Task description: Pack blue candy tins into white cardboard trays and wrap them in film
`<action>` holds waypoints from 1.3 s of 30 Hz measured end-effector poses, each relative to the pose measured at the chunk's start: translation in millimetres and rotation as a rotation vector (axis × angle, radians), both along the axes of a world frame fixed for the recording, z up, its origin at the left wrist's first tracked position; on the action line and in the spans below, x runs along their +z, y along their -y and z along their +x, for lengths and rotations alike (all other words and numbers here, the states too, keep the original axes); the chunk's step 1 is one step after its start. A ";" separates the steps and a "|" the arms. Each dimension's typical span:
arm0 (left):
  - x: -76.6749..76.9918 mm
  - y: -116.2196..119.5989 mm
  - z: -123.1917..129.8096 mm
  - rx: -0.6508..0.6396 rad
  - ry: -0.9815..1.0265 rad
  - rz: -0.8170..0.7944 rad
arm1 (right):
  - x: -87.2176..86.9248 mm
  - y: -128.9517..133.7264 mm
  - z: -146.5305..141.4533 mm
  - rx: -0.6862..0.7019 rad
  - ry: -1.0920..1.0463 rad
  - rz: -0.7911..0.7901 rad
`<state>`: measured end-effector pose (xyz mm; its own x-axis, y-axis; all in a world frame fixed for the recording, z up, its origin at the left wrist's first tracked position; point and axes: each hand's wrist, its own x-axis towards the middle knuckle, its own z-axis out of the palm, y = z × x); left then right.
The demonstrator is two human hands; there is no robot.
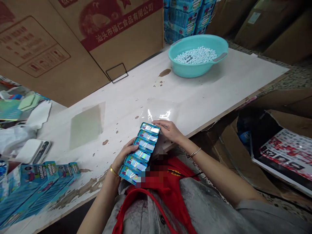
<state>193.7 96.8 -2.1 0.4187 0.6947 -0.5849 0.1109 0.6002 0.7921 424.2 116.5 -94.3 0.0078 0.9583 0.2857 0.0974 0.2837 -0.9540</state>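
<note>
A row of several small blue tins (145,146) with shiny fronts rests tilted over the table's near edge, close to my body. My left hand (126,152) is closed along its left side, the thumb lying over the middle tins. At the far end, my right hand (169,130) has its fingers at the corner of the topmost tin, gripping it. The underside of the row is hidden, and a blurred patch covers part of the near end.
A turquoise basin (192,70) of small pale pieces stands at the back right. A large carton (131,42) borders the table's far side. Blue printed boxes (46,182) line the near left, beside a white case (30,151). An open carton (234,152) sits right, below table height.
</note>
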 end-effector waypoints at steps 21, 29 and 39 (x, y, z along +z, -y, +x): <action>-8.6 -40.4 -15.4 -0.273 -0.581 0.808 | -18.3 11.9 15.5 0.011 0.106 -0.013; -40.2 -93.0 31.2 -0.577 -0.953 1.342 | -13.4 46.5 4.2 -0.258 0.711 -0.033; -37.2 -104.9 40.0 -0.311 -0.656 1.091 | 14.8 42.3 -7.9 -0.517 0.737 -0.028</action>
<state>233.6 201.7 -39.3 0.5003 0.8638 0.0591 0.6757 -0.4322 0.5971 416.3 74.1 -79.5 0.2640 0.8926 0.3655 0.7962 0.0122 -0.6049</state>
